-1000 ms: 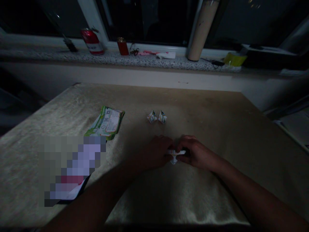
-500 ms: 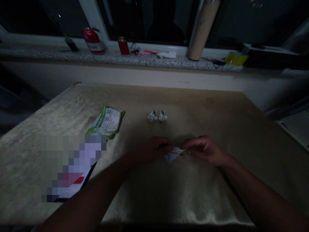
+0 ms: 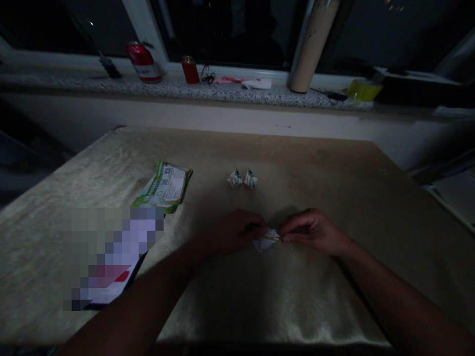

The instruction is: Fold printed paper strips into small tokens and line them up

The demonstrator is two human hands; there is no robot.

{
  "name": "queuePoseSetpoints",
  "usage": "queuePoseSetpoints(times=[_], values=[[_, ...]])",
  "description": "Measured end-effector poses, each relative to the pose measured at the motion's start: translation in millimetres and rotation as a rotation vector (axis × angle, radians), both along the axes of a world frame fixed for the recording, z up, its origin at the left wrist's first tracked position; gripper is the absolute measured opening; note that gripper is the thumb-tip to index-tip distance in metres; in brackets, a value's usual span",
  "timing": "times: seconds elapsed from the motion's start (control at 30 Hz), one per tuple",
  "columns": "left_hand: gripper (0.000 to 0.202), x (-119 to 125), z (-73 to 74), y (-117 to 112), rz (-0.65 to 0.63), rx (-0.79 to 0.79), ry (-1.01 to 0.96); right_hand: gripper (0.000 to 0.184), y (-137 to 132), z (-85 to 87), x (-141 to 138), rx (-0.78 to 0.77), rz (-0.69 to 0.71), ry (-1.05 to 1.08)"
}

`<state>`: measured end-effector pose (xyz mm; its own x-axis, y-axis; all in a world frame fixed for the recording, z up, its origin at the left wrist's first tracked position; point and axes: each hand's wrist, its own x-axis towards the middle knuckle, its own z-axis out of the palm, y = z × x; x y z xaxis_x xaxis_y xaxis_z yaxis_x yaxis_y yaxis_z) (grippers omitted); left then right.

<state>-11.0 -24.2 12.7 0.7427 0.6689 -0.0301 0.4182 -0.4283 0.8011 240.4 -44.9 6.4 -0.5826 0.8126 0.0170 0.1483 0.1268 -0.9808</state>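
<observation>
A small folded piece of printed paper (image 3: pixel 265 242), whitish with a coloured strip along its top and a pointed lower end, is held between both hands. My left hand (image 3: pixel 239 230) pinches its left side, fingers closed. At its right corner my right hand (image 3: pixel 313 230) grips with thumb and fingertips. Beyond the hands stand two little folded paper shapes with pointed tops, a left one (image 3: pixel 234 179) and a right one (image 3: pixel 250 180), side by side. Parts of the held paper are hidden by the fingers.
Green-and-white printed packets (image 3: pixel 168 188) lie on the cloth-covered table (image 3: pixel 319 163) at left, touching or near a tablet-like screen (image 3: pixel 122 272), partly blurred out. A red can (image 3: pixel 144 62), a red jar (image 3: pixel 190 70) and a cardboard tube (image 3: pixel 313 47) stand on the windowsill.
My right fingertips have closed in over the paper's right corner, which stuck out further before. The paper sits slightly lower and flatter. The two folded shapes have stayed put.
</observation>
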Motion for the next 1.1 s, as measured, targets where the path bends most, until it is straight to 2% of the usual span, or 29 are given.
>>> queuePoseSetpoints(times=[0.1, 0.23, 0.37, 0.53, 0.6, 0.7, 0.9, 1.0, 1.1], values=[[0.031, 1.5, 1.6, -2.6, 0.009, 0.139, 0.026, 0.014, 0.3, -3.3, -1.0, -0.074, -0.069, 0.042], [0.028, 3.7, 2.6, -6.2, 0.006, 0.333, 0.043, 0.027, 2.3, -6.9, -1.4, -0.171, -0.151, 0.15], [0.031, 5.4, 3.3, -8.3, 0.04, 0.341, -0.001, 0.02, 3.8, -8.3, -3.1, -0.24, -0.165, 0.203], [0.03, 8.2, 5.7, -9.7, 0.139, 0.227, -0.121, 0.028, 3.0, -11.2, -10.9, -0.256, -0.229, 0.295], [0.031, 9.4, 6.1, -9.9, 0.152, 0.198, -0.137, 0.034, 0.7, -10.2, -15.1, -0.187, -0.241, 0.241], [0.035, 11.8, 5.0, -11.0, 0.155, 0.129, -0.138, 0.042, -5.2, -5.1, -20.3, 0.004, -0.272, 0.09], [0.039, 18.1, -0.2, -18.4, 0.079, -0.154, -0.255, 0.045, -17.5, 5.7, -23.8, 0.42, -0.282, -0.152], [0.04, 18.8, -1.0, -20.9, 0.038, -0.219, -0.297, 0.043, -20.4, 7.0, -24.0, 0.509, -0.286, -0.165], [0.041, 17.6, 0.1, -20.7, 0.031, -0.235, -0.3, 0.043, -20.7, 5.9, -24.4, 0.532, -0.294, -0.162]])
